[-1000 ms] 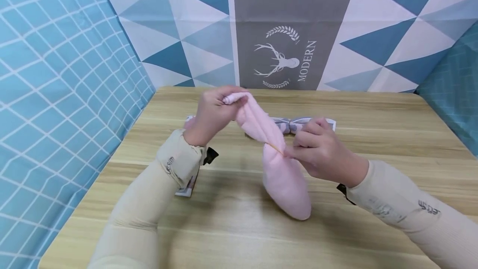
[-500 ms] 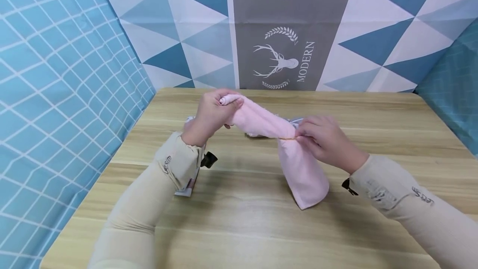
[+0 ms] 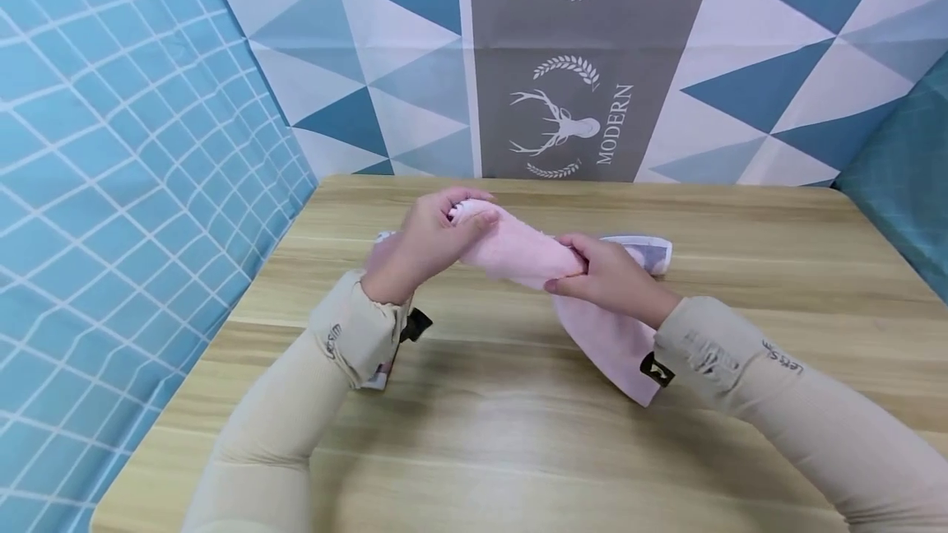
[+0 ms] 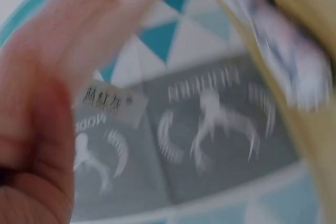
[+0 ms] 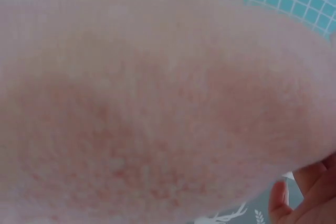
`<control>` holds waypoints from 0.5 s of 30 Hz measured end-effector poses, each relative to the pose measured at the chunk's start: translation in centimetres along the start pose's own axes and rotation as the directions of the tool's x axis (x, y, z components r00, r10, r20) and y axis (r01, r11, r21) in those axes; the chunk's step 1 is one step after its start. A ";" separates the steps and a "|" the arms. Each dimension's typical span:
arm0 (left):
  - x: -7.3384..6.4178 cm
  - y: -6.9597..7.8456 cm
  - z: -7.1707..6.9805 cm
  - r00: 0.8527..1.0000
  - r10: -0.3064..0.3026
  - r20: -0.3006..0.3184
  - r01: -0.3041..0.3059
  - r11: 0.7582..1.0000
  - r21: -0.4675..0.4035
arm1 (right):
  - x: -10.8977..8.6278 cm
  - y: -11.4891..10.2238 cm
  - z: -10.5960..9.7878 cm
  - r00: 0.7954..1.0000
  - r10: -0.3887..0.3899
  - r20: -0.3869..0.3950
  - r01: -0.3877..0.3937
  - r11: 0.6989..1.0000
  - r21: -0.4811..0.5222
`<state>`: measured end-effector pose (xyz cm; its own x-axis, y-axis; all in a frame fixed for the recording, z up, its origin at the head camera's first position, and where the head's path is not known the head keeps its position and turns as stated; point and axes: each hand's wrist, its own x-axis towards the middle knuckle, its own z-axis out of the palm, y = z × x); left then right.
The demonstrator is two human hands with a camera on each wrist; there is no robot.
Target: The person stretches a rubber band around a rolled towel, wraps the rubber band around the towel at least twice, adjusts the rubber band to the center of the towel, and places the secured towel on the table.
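A pink towel [image 3: 518,252], gathered into a long bundle, is held up between both hands. My left hand [image 3: 433,238] grips its rolled upper end, with the thumb on the near side. Around the middle of the bundle curl the fingers of my right hand [image 3: 615,276], which hide the orange band there. Below that hand the towel's loose half [image 3: 607,344] hangs down to the right. In the right wrist view the pink cloth [image 5: 157,103] fills most of the picture. A small printed tag [image 4: 116,103] shows beside the blurred left hand in the left wrist view.
Behind the right hand lies a rolled cloth [image 3: 648,252] with a grey and white pattern, partly covered. Another patterned cloth [image 3: 378,377] is mostly hidden beneath the left forearm. The wooden table [image 3: 474,467] meets patterned cloth walls at the back and left.
My right hand has gone from pinching the orange band at the towel's middle to gripping the towel itself. The loose half has swung right. My left hand keeps its hold.
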<state>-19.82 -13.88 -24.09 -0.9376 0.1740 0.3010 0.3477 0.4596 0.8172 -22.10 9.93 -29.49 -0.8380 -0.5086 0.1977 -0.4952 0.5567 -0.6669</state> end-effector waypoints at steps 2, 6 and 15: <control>-0.3 -0.3 -0.6 0.984 0.176 0.032 -0.178 0.955 0.237 | 0.1 0.1 -0.2 1.000 0.018 0.022 -0.018 1.000 0.004; -0.8 -0.7 -1.2 0.838 0.486 0.250 -0.540 0.669 0.511 | 0.4 0.1 -0.4 0.999 0.011 0.040 -0.011 1.000 -0.008; -2.1 -2.6 0.4 0.740 0.557 0.376 -0.615 0.336 0.713 | 0.7 -0.3 -0.7 0.999 -0.004 0.042 0.000 0.995 0.096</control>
<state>-18.80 -15.07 -27.06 -0.4987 0.7126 0.4935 0.6965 0.6683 -0.2612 -22.70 9.86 -28.63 -0.8256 -0.5379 0.1705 -0.4713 0.4913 -0.7325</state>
